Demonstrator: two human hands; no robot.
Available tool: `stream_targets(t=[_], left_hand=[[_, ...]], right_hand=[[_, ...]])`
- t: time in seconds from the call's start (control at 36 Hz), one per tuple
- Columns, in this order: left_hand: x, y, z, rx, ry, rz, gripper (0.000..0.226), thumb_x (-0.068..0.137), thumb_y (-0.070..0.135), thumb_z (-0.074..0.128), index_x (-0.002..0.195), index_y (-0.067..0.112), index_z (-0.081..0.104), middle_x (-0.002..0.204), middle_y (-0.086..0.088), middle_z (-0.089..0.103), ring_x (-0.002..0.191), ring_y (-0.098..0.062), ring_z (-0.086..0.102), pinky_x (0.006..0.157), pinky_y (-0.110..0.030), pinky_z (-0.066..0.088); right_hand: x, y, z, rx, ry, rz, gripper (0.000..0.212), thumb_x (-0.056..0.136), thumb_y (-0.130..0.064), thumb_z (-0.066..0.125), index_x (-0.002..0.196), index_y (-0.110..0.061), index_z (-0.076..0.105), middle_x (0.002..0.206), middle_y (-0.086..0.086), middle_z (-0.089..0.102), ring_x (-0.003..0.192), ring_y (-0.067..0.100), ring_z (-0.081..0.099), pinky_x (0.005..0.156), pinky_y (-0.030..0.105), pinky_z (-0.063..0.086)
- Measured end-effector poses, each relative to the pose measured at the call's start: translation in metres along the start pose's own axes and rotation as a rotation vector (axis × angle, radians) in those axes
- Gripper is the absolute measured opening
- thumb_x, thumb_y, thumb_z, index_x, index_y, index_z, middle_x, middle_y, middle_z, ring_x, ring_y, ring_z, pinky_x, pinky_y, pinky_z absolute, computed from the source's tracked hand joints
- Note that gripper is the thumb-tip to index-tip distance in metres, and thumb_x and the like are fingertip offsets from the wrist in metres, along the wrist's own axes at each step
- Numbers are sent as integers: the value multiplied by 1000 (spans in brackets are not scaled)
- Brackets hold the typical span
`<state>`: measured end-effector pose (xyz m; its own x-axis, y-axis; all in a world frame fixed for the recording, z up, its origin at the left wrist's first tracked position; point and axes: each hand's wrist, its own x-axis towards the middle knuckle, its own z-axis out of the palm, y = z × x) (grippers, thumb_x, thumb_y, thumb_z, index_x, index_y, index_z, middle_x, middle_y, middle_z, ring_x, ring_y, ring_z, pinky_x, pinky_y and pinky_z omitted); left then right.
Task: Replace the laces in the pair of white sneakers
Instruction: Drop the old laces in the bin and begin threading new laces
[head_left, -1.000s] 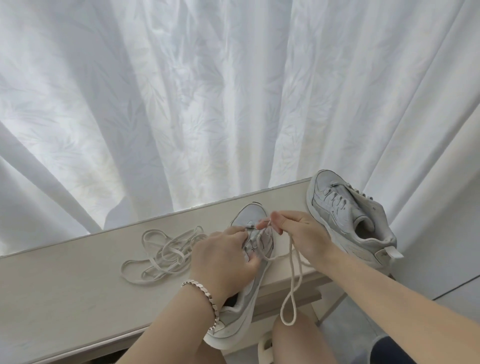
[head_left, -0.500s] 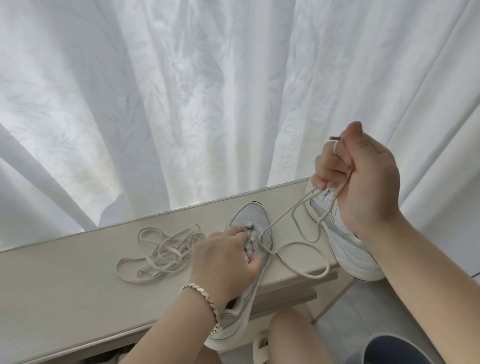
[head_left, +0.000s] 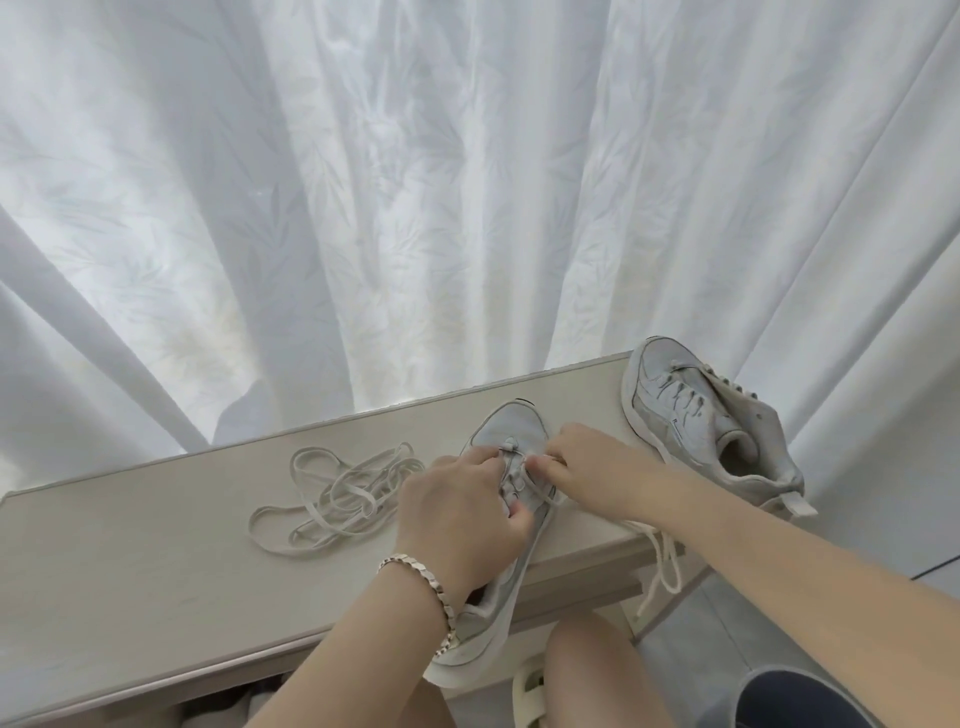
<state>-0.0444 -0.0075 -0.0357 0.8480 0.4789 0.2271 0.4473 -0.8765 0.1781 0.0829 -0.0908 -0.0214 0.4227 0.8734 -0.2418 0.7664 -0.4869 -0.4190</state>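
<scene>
From the head camera, the near sneaker (head_left: 511, 436) is pale white and a bit gray. It lies on the table (head_left: 130, 561) right under both hands, with its toe pointing away from the person and its heel sticking out over the table edge. A lace (head_left: 662, 561) is in the holes near the toe. The rest of it runs under the right wrist and hangs down off the table edge.

The left arm comes in from the bottom, with a bracelet (head_left: 421, 577) on the wrist. The left hand (head_left: 457, 514) sits on top of the shoe. Its fingers are curled over the lace holes and its thumb presses the side, so it holds the shoe tight.

The right arm comes in from the lower right. The right hand (head_left: 592, 467) is just beside the left hand, almost touching it. Its thumb and fingertips are closed together on the lace at the holes.

The other sneaker (head_left: 696, 415) stands past the right hand at the far end of the table. A loose lace (head_left: 337, 493) lies in a messy pile just left of the left hand. A white curtain (head_left: 415, 182) hangs behind the table
</scene>
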Motion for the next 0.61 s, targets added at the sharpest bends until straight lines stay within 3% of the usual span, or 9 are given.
stream_targets(t=[0.06, 0.14, 0.22, 0.31, 0.39, 0.47, 0.53, 0.61], left_hand=[[0, 1, -1, 24, 1, 3, 31, 58, 46, 39, 57, 32, 67, 78, 27, 66, 48, -4, 57, 43, -16, 25], [0, 2, 0, 17, -23, -15, 31, 59, 45, 41, 61, 32, 69, 81, 26, 67, 52, -5, 58, 41, -18, 30], [-4, 5, -1, 45, -25, -46, 40, 66, 44, 40, 85, 29, 73, 103, 24, 66, 76, -9, 64, 54, -22, 38], [-2, 4, -1, 74, -108, -51, 67, 72, 49, 14, 113, 28, 63, 128, 22, 53, 104, -11, 56, 67, -24, 32], [1, 3, -2, 92, -116, -60, 54, 80, 48, 23, 116, 30, 59, 133, 24, 47, 106, -9, 53, 71, -22, 34], [-1, 5, -3, 82, -137, -37, 40, 89, 43, 35, 121, 30, 56, 137, 24, 42, 110, -9, 51, 73, -23, 33], [-2, 6, -4, 78, -140, -30, 40, 90, 43, 36, 122, 30, 54, 139, 25, 39, 111, -9, 50, 70, -23, 30], [-1, 5, -1, 61, -143, -31, 43, 89, 44, 32, 123, 30, 54, 139, 25, 40, 111, -9, 51, 71, -23, 31]], right_hand=[[-4, 4, 3, 171, 60, -66, 43, 100, -24, 39, 61, -5, 41, 70, 10, 40, 71, 22, 43, 63, 32, 26], [-14, 11, 4, 412, 162, -45, 39, 99, -21, 42, 73, 7, 51, 76, 6, 43, 70, 4, 41, 67, 19, 31], [-20, 13, 6, 724, 268, 26, 34, 97, -23, 46, 77, 2, 58, 69, -8, 49, 63, -1, 44, 73, 19, 36], [-29, 5, -11, 1213, 383, 30, 28, 90, -28, 52, 73, -14, 69, 74, -6, 61, 71, 4, 48, 63, 15, 40], [-46, -6, -46, 1482, 478, -157, 30, 79, -32, 49, 56, -12, 53, 75, 1, 65, 75, 8, 57, 54, 17, 35], [-57, -12, -69, 1648, 510, -264, 35, 80, -33, 47, 49, -17, 53, 63, -3, 57, 78, 10, 64, 48, 15, 36], [-58, -13, -72, 1681, 512, -284, 37, 81, -35, 47, 49, -19, 55, 60, -4, 52, 69, 10, 63, 45, 16, 36], [-48, -14, -61, 1421, 518, -205, 31, 84, -38, 48, 64, -16, 60, 56, -5, 43, 47, 7, 39, 41, 16, 27]])
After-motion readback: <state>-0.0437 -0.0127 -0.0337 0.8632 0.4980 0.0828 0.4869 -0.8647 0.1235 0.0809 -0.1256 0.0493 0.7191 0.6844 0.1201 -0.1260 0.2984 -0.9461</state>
